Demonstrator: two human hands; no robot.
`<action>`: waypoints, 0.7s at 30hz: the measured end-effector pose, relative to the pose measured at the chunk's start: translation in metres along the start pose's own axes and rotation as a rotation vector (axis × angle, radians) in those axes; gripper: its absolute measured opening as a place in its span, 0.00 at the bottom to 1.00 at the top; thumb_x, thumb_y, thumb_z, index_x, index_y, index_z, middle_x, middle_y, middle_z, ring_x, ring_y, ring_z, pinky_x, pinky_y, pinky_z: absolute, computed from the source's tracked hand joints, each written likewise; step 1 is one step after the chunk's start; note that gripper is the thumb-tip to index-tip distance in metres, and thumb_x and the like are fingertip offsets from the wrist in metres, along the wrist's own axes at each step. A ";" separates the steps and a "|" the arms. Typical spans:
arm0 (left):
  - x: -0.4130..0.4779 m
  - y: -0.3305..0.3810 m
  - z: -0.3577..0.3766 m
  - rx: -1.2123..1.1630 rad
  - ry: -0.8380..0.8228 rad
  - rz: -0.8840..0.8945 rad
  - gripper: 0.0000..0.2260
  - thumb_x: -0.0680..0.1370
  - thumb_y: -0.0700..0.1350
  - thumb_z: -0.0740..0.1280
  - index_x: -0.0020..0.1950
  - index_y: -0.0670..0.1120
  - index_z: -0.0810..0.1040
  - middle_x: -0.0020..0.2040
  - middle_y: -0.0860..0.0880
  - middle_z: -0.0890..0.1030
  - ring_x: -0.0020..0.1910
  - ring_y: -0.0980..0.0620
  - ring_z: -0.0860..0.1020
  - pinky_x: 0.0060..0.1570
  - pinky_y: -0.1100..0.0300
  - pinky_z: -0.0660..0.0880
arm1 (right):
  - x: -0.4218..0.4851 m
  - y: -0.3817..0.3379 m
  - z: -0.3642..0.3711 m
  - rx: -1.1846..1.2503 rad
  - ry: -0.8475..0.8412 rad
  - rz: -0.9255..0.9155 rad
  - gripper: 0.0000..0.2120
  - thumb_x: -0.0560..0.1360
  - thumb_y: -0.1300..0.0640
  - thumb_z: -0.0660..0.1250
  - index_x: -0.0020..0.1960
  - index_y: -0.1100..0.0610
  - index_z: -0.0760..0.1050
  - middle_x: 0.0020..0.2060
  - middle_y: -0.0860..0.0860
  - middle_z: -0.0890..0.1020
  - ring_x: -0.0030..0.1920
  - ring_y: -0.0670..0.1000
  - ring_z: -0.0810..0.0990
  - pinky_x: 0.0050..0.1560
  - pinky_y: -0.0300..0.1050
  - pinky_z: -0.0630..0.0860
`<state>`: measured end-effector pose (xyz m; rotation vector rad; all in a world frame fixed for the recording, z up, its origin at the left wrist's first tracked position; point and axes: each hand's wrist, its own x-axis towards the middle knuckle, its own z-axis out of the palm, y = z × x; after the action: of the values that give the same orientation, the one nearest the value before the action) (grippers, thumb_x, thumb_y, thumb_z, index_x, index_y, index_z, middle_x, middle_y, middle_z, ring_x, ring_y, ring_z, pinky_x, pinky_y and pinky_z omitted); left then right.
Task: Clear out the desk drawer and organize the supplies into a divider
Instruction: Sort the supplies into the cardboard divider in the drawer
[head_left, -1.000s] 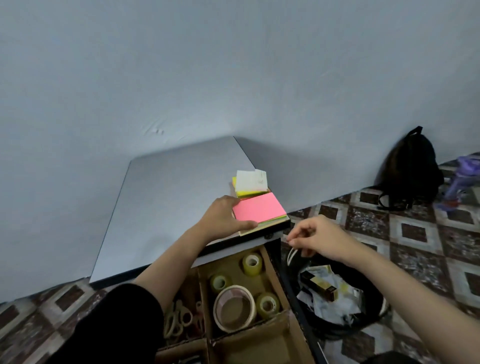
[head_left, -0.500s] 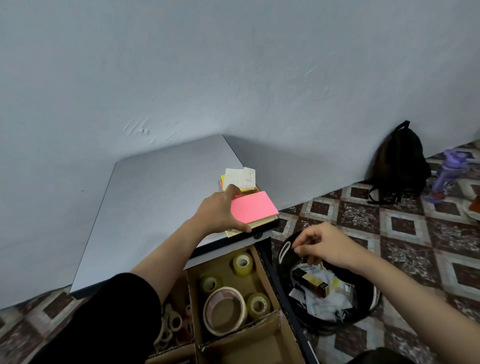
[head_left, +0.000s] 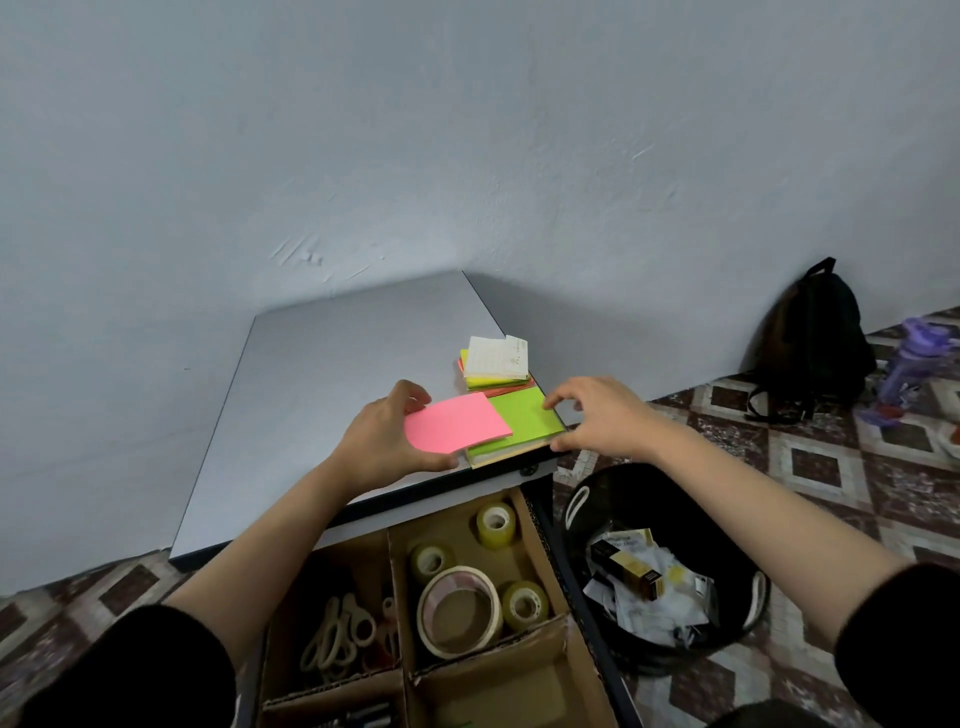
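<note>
Sorting notes: left hand (head_left: 382, 449) grips pink pad (head_left: 457, 428) overlapping green pad (head_left: 527, 418); right hand (head_left: 605, 415) pinches green pad's edge. Next, probably: file both in divider (head_left: 396, 597).

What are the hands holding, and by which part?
The left hand holds the pink sticky pad by its left edge, thumb at the near side. The right hand pinches the green pad at its right edge, between thumb and fingertips.

There is one pink sticky-note pad (head_left: 457, 428), one green sticky-note pad (head_left: 527, 422), three small clear tape rolls (head_left: 496, 525) (head_left: 430, 561) (head_left: 525, 605) and one wide masking-tape roll (head_left: 457, 648).
</note>
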<state>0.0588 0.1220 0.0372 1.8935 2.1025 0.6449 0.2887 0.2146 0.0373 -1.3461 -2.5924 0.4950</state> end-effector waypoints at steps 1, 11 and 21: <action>-0.004 -0.005 -0.003 -0.016 0.012 -0.009 0.34 0.65 0.52 0.78 0.64 0.44 0.66 0.63 0.46 0.74 0.60 0.48 0.72 0.54 0.61 0.69 | 0.007 -0.005 0.000 -0.054 -0.023 -0.023 0.29 0.68 0.49 0.74 0.66 0.51 0.71 0.65 0.49 0.73 0.65 0.51 0.71 0.61 0.43 0.67; -0.027 -0.032 -0.018 -0.128 0.044 -0.055 0.33 0.63 0.51 0.79 0.62 0.45 0.68 0.61 0.47 0.75 0.59 0.50 0.73 0.57 0.60 0.71 | 0.051 -0.020 0.001 -0.174 -0.200 -0.068 0.42 0.62 0.46 0.78 0.70 0.56 0.65 0.69 0.53 0.68 0.67 0.54 0.67 0.63 0.43 0.65; -0.040 -0.029 -0.019 -0.163 0.038 -0.072 0.32 0.63 0.51 0.78 0.62 0.46 0.68 0.61 0.48 0.74 0.56 0.53 0.71 0.55 0.63 0.69 | 0.043 -0.025 -0.002 -0.257 -0.153 -0.074 0.46 0.61 0.42 0.78 0.70 0.58 0.62 0.65 0.54 0.67 0.65 0.55 0.65 0.63 0.44 0.66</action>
<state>0.0297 0.0781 0.0356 1.7237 2.0609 0.8152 0.2458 0.2368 0.0481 -1.3255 -2.9015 0.2693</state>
